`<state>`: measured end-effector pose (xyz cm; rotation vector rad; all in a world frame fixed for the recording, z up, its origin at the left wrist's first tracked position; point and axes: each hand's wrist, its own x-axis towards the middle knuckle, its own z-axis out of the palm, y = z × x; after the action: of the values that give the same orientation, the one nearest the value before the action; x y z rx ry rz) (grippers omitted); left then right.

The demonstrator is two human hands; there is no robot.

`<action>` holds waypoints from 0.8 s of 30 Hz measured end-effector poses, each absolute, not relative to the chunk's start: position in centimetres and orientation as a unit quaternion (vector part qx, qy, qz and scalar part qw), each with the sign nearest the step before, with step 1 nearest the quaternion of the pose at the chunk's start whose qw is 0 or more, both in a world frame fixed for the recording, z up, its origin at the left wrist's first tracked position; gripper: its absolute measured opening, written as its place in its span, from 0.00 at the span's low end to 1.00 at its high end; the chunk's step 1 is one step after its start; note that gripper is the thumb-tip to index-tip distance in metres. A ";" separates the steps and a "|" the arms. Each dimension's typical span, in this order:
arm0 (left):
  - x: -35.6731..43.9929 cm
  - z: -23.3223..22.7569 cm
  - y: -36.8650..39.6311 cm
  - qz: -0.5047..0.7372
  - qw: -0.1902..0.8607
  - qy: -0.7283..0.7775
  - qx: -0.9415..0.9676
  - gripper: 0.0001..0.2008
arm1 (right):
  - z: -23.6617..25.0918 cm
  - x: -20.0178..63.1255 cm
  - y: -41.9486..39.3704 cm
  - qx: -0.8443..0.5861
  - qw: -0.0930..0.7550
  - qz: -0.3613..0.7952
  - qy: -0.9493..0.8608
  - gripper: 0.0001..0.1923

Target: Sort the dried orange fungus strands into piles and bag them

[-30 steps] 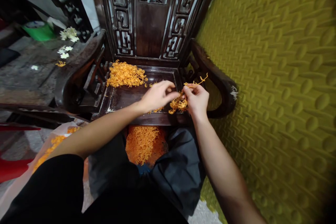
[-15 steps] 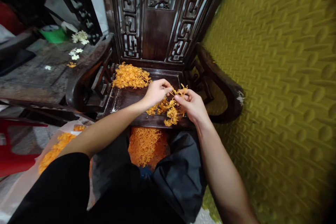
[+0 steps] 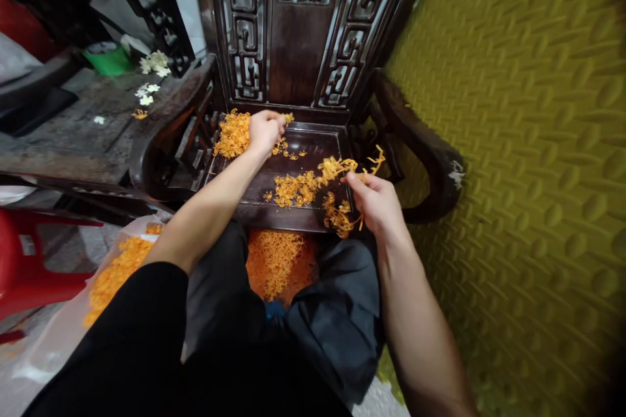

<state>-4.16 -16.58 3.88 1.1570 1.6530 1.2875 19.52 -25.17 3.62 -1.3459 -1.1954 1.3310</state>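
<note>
My left hand (image 3: 265, 133) is over the right edge of a heap of orange, plastic-looking flower pieces (image 3: 231, 137) at the back left of the dark wooden chair seat (image 3: 323, 140). Its fingers are pinched, with a small orange flower piece (image 3: 288, 118) at the tips. At the seat's front right, my right hand (image 3: 375, 201) is closed on a cluster of orange flower pieces (image 3: 337, 168), whose curly ends stick out on both sides and hang down. A smaller pile of the same pieces (image 3: 295, 190) lies on the seat between the hands, with a few strays behind it.
Curved armrests (image 3: 430, 163) flank the seat, and a carved back (image 3: 298, 52) rises behind it. Below, between my legs, an orange container (image 3: 308, 267) holds more pieces. A plastic bag (image 3: 63, 339) of them and a red stool (image 3: 44, 260) are at left. Green tape (image 3: 107, 60) lies on the side table.
My left hand has moved away from the right hand, left and back to the heap. The right hand keeps its cluster and has shifted slightly right. The view has shifted a little.
</note>
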 end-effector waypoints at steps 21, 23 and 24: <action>0.9 4.1 -22.1 0.339 0.549 0.433 0.630 0.04 | 3.0 20.6 -22.3 -0.445 0.394 0.640 -0.486 0.25; 0.6 4.0 -22.5 0.328 0.540 0.455 0.628 0.05 | 2.8 21.4 -21.8 -0.480 0.486 0.580 -0.443 0.25; 0.2 3.6 -22.5 0.313 0.542 0.465 0.626 0.06 | 2.5 21.9 -21.6 -0.503 0.513 0.547 -0.429 0.25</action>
<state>0.18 -22.49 3.62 1.4881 1.1049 0.7436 21.92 -21.59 2.54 -1.2086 -1.0320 1.3162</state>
